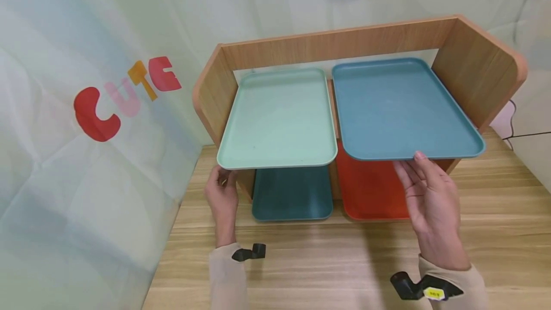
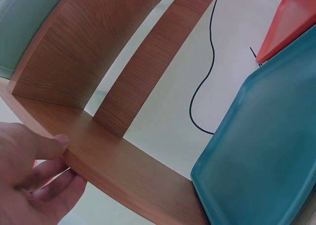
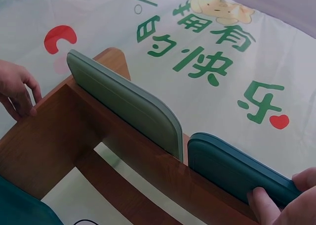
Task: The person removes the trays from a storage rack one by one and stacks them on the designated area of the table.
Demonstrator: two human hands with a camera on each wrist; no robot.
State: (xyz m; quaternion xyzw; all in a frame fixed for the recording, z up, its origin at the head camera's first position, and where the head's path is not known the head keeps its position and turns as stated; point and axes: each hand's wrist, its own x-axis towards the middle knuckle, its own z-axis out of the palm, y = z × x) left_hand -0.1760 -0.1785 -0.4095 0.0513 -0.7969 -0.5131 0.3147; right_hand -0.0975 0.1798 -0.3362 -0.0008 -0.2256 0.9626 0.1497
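Observation:
A two-level wooden rack [image 1: 478,68] stands on the table. On its upper level lie a mint-green tray [image 1: 280,118] at left and a blue tray [image 1: 404,109] at right. My right hand [image 1: 435,200] pinches the front edge of the blue tray, thumb on top and fingers underneath; the right wrist view shows fingertips against its underside. My left hand [image 1: 222,200] grips the front edge of the rack's left side panel [image 2: 118,173], below the mint tray's corner. A dark teal tray [image 1: 292,193] and a red tray [image 1: 374,190] lie on the lower level.
The wood-grain table [image 1: 310,262] extends in front of the rack. Printed fabric [image 1: 47,195] with the word CUTE hangs at left and continues behind. A thin black cord [image 2: 192,104] shows beyond the rack's underside in the left wrist view.

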